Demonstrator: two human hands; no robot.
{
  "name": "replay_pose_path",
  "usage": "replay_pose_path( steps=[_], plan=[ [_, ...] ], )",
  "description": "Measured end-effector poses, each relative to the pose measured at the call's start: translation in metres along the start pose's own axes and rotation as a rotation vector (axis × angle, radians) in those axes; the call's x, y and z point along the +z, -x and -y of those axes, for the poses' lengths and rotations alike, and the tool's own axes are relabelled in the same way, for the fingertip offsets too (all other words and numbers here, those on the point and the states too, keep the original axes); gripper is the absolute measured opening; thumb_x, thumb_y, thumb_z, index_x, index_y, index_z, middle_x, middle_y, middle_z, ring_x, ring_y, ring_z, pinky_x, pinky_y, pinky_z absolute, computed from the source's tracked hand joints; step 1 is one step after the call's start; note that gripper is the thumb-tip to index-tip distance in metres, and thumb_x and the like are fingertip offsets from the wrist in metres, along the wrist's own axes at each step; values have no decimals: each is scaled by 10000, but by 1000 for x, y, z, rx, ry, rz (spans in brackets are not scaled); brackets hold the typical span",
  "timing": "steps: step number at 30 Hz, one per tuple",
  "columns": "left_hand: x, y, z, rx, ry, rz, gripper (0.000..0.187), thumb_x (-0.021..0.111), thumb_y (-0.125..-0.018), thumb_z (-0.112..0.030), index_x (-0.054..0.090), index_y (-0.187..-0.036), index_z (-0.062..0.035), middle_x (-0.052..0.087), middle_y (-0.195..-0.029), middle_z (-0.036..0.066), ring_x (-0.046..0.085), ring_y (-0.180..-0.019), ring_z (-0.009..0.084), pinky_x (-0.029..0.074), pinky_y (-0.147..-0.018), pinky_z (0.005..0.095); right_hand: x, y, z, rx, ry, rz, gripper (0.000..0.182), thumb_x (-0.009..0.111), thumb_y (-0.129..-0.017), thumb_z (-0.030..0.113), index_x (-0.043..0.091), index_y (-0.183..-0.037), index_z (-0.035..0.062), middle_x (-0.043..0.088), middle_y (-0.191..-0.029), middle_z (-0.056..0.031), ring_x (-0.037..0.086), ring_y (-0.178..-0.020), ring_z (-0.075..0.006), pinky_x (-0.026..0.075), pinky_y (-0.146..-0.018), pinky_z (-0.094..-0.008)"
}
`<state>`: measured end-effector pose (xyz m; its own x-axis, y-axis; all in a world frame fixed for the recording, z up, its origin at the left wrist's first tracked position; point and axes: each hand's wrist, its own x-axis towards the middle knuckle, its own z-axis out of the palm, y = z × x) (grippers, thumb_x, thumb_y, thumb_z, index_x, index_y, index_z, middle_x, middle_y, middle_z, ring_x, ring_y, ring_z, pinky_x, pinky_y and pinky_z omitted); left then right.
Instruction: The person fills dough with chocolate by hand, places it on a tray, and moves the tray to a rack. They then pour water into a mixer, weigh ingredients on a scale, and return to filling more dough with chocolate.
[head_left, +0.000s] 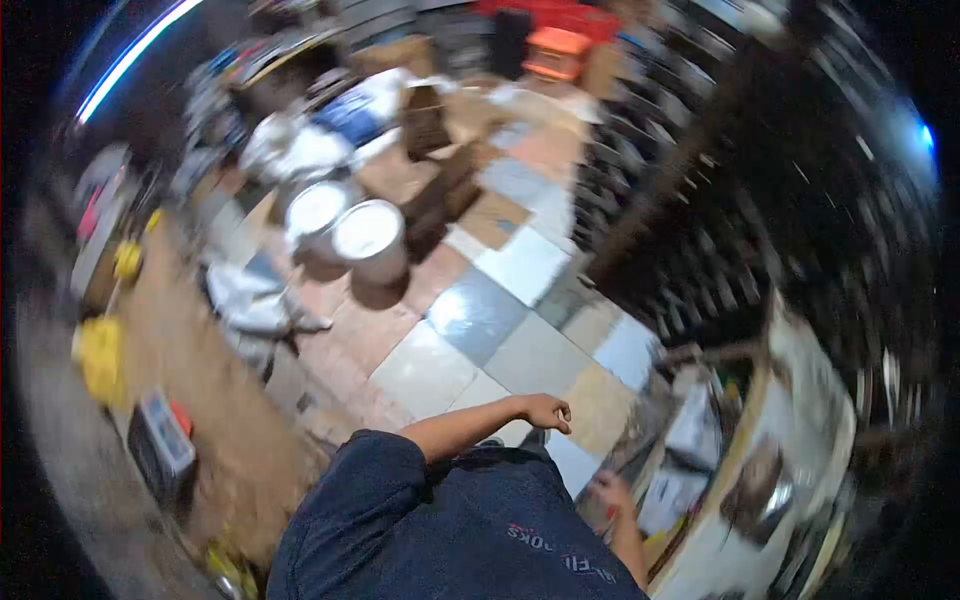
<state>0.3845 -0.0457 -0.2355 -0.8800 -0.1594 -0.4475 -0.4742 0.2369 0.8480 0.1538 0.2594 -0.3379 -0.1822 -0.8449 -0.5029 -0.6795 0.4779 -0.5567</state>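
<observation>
My left hand (546, 412) is held out in front of my dark shirt, above the tiled floor (470, 310). Its fingers are curled in, and nothing shows in them. Lower and to the right, my right hand (612, 495) hangs beside a low shelf or rack (745, 430) with white boxes (672, 500) in it. That hand is blurred and partly cut off by my body. A small reddish patch shows near its fingers, but I cannot make out what it is.
Two white buckets (368, 235) stand on the floor ahead, near open cardboard boxes (405, 180) and white sacks (295, 150). A brown bench (215, 390) runs along the left with a grey box-shaped device (160, 435). Dark racks (640, 150) stand at right. An orange crate (557, 52) is at the back.
</observation>
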Motion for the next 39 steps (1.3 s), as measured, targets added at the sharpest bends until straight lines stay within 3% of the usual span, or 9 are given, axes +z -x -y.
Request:
replay_pose_path(
  steps=[7, 15, 17, 19, 22, 23, 26, 30, 39],
  plan=[
    [-106, 133, 255, -567, 217, -1164, 432, 647, -735, -395, 645, -961, -28, 645, -1000, 205, 591, -1000, 348, 476, -839, 433, 54, -143, 18, 417, -2, 448, 250, 626, -816, 250, 646, -928, 27, 654, -914, -155, 620, -844, -283, 498, -740, -424],
    [-62, 276, 424, -1322, 571, -637, 570, 586, -777, -459, 618, -1167, -44, 572, -1238, 186, 531, -1186, 294, 436, -962, 412, -72, -449, 109, -18, 874, 570, 273, 549, -845, 286, 660, -886, 40, 648, -841, -193, 626, -770, -357, 509, -709, -473],
    [-96, 300, 405, -1222, 796, -791, 545, 600, -759, -455, 639, -1131, -60, 604, -1179, 189, 561, -1132, 308, 452, -931, 410, -82, -587, 138, -245, 908, 21, 276, 528, -818, 294, 660, -834, 53, 646, -803, -179, 618, -719, -357, 505, -679, -476],
    [-134, 317, 392, -1176, 798, -961, 510, 613, -744, -444, 658, -1089, -70, 632, -1114, 189, 591, -1066, 323, 469, -895, 405, -98, -711, 267, -551, 674, -225, 294, 518, -801, 261, 674, -863, 20, 664, -953, -189, 621, -872, -373, 476, -769, -504],
    [-152, 321, 443, -1181, 662, -1177, 450, 629, -733, -415, 679, -1021, -73, 661, -1026, 184, 625, -973, 342, 488, -845, 393, -80, -812, 554, -159, 428, -72, 468, 502, -850, 354, 648, -1016, -58, 626, -1068, -259, 541, -1097, -426, 431, -888, -484],
    [-168, 327, 454, -1164, 762, -1219, 435, 633, -731, -406, 683, -1004, -71, 665, -1011, 182, 629, -959, 345, 490, -839, 389, -40, -864, 602, -627, 239, -484, 382, 571, -786, 343, 613, -789, -36, 587, -593, -198, 602, -600, -331, 465, -602, -462],
    [-194, 351, 477, -1079, 955, -1267, 400, 640, -741, -383, 688, -966, -56, 666, -1001, 187, 629, -957, 345, 487, -829, 390, 39, -843, 843, -854, -165, -96, 169, 550, -881, 184, 586, -824, 29, 554, -694, -6, 540, -579, -85, 424, -447, -251],
    [-220, 436, 506, -1120, 1104, -1312, 423, 648, -760, -382, 677, -1023, -51, 653, -1056, 190, 605, -1028, 332, 456, -888, 383, 140, -681, 1022, -1110, 57, 256, 139, 535, -876, 137, 593, -917, 17, 614, -761, -123, 593, -679, -188, 471, -619, -345],
    [-272, 536, 679, -1047, 1694, -1704, 553, 687, -740, -335, 589, -1190, -30, 554, -1261, 192, 513, -1175, 340, 404, -985, 416, 315, -821, 854, -674, 848, 641, 351, 651, -773, 341, 661, -972, 52, 649, -707, -135, 626, -653, -271, 492, -612, -397]
  ],
)
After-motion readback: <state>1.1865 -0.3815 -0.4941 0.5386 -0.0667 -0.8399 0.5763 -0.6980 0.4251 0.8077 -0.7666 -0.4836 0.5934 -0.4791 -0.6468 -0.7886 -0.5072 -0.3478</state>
